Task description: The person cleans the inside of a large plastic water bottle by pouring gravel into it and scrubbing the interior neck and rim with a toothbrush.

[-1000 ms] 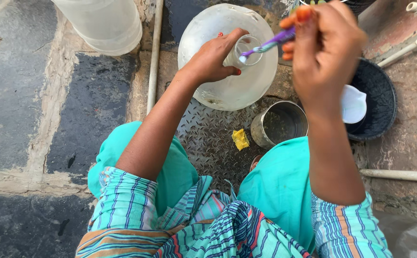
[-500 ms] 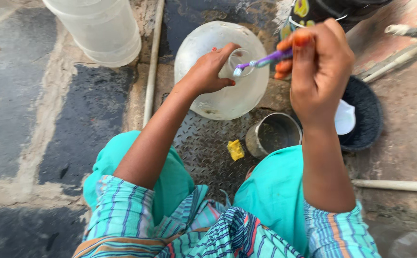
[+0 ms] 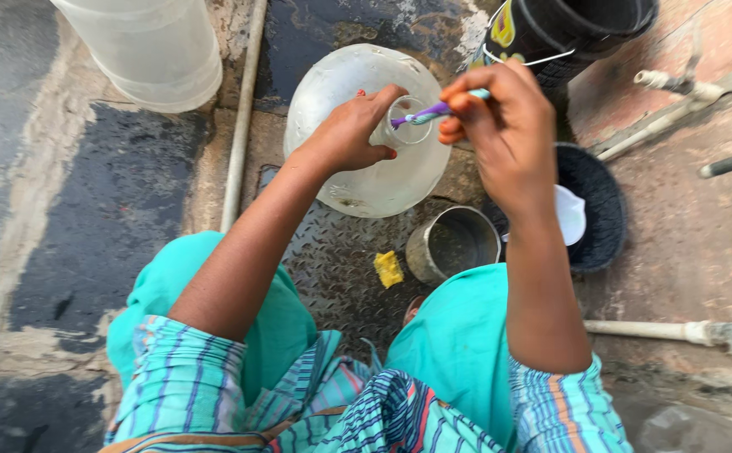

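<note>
The single head-worn camera looked steeply down from above the squatting person, close over both forearms and teal-clad knees (image 3: 467,344), facing the wet stone ground (image 3: 89,210) ahead; no second view shared the scene.

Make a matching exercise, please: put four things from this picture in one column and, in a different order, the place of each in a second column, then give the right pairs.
Things:
1. Purple and teal toothbrush
2. Small yellow sponge piece
3. Round grey metal cup
4. Large clear plastic water jar

Places:
A. lying flat on the patterned metal plate
B. held at its neck by the left hand
C. pinched in the right hand, head at the jar's mouth
D. standing open between the sponge piece and the black bowl

Pairs: 1-C, 2-A, 3-D, 4-B
</note>
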